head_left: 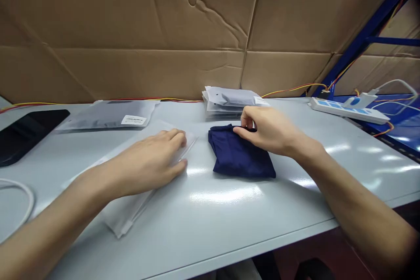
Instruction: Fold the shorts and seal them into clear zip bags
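A folded navy cloth (pixel 241 153) lies on the grey table (pixel 223 218), right of centre. The thumb and fingers of my right hand (pixel 271 130) pinch its upper right edge. To the left, a translucent zip bag (pixel 126 214) lies slantwise on the tabletop, partly covered by my left hand (pixel 154 159). That hand rests on the bag with its fingers slightly curled and the thumb apart; nothing shows between them.
Behind the cloth sits a stack of packed bags (pixel 232 98). A labelled packed bag (pixel 111 115) and a black phone (pixel 31 133) lie at left, near a white cable (pixel 29 203). A power strip (pixel 349 110) is at right, before a cardboard wall (pixel 164 22).
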Demonstrator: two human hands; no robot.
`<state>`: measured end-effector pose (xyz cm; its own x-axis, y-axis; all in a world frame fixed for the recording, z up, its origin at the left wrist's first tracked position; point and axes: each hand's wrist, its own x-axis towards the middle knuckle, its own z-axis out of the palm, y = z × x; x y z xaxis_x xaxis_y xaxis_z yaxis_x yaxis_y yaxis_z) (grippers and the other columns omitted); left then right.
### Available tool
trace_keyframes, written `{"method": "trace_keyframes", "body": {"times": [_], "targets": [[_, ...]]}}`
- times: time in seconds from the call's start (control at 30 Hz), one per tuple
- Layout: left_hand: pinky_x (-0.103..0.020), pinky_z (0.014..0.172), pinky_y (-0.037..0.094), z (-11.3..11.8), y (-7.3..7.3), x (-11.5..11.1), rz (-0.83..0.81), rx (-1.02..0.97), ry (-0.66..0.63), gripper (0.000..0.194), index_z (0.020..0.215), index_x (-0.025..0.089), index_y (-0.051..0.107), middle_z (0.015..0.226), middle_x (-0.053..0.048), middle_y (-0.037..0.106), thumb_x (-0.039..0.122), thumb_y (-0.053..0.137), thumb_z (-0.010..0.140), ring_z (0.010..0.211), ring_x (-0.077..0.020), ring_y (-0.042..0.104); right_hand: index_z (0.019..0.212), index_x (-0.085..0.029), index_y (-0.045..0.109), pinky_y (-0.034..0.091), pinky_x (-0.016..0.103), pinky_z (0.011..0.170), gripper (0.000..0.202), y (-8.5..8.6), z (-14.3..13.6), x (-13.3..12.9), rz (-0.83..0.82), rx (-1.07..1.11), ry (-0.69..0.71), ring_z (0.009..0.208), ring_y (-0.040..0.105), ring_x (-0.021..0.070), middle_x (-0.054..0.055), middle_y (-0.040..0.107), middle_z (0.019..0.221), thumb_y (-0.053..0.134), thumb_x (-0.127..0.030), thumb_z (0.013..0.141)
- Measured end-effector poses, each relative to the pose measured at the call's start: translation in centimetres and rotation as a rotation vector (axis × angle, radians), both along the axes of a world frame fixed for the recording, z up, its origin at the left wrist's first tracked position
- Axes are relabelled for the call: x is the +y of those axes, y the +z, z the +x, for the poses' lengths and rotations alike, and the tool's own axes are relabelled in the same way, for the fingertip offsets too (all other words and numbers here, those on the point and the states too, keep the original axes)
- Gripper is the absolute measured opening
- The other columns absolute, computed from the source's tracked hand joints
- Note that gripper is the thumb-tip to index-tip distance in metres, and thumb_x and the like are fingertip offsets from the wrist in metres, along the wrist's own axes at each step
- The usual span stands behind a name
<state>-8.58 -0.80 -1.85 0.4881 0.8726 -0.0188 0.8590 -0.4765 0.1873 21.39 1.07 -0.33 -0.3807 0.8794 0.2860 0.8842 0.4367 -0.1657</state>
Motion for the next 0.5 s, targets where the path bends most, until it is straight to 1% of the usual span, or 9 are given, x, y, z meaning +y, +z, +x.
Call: {"method": "trace_keyframes", "body": {"times": [0.07,0.1,0.17,0.23,0.3,0.37,0.5], "targets": [[-0.044,0.105,0.046,-0.1,-0.3,0.2,-0.004,0.039,-0.069,0.038,0.124,0.026,0.063,0.144,-0.008,0.057,0.042,0.048,0.093,0.128,-0.0315,0.056,0.085,-0.022,0.060,0.043,0.032,0.070,0.021,-0.3,0.2,0.5,-0.037,0.043,0.049,0.085,0.063,0.0216,0.005,0.072,0.093,0.057,-0.041,0.094],[-0.044,0.108,0.045,-0.2,-0.4,0.3,0.002,0.048,-0.095,0.040,0.128,0.027,0.062,0.149,-0.007,0.053,0.041,0.047,0.094,0.134,-0.0314,0.052,0.087,-0.022,0.060,0.044,0.032,0.073,0.020,-0.5,0.2,0.7,-0.076,0.066,0.068,0.088,0.064,0.0218,0.006,0.073,0.097,0.055,-0.040,0.095],[-0.045,0.110,0.043,-0.5,-0.7,0.7,0.015,0.053,-0.107,0.042,0.134,0.031,0.060,0.153,-0.005,0.050,0.041,0.046,0.096,0.139,-0.0314,0.047,0.090,-0.022,0.061,0.046,0.032,0.073,0.020,-0.8,0.4,0.9,-0.165,0.104,0.070,0.089,0.065,0.0212,0.005,0.073,0.099,0.053,-0.040,0.097],[-0.045,0.109,0.045,-0.8,-0.9,1.1,0.003,0.045,-0.102,0.043,0.138,0.035,0.059,0.152,-0.004,0.051,0.041,0.045,0.097,0.139,-0.0316,0.047,0.095,-0.023,0.062,0.047,0.032,0.071,0.021,-1.0,0.5,0.9,-0.239,0.127,0.046,0.086,0.066,0.0206,0.005,0.074,0.101,0.051,-0.042,0.098],[-0.044,0.107,0.046,-0.8,-0.9,1.5,-0.011,0.013,-0.085,0.043,0.138,0.035,0.059,0.150,-0.003,0.054,0.041,0.045,0.098,0.136,-0.0314,0.050,0.099,-0.023,0.062,0.048,0.032,0.071,0.022,-0.9,0.7,0.8,-0.277,0.137,0.029,0.087,0.067,0.0207,0.005,0.075,0.103,0.051,-0.043,0.099],[-0.044,0.103,0.049,-0.7,-0.9,1.8,-0.018,-0.027,-0.047,0.042,0.135,0.033,0.061,0.146,-0.004,0.058,0.042,0.047,0.096,0.131,-0.0312,0.055,0.107,-0.023,0.063,0.050,0.033,0.076,0.025,-0.7,0.9,0.7,-0.306,0.151,0.029,0.093,0.069,0.0216,0.006,0.075,0.109,0.052,-0.044,0.098],[-0.045,0.101,0.050,-0.2,-1.0,2.3,-0.021,-0.111,0.032,0.040,0.127,0.028,0.062,0.138,-0.004,0.064,0.049,0.047,0.096,0.124,-0.0313,0.061,0.122,-0.019,0.064,0.053,0.037,0.085,0.042,-0.5,1.4,0.8,-0.374,0.147,0.000,0.103,0.069,0.0253,0.011,0.074,0.119,0.055,-0.051,0.096]]}}
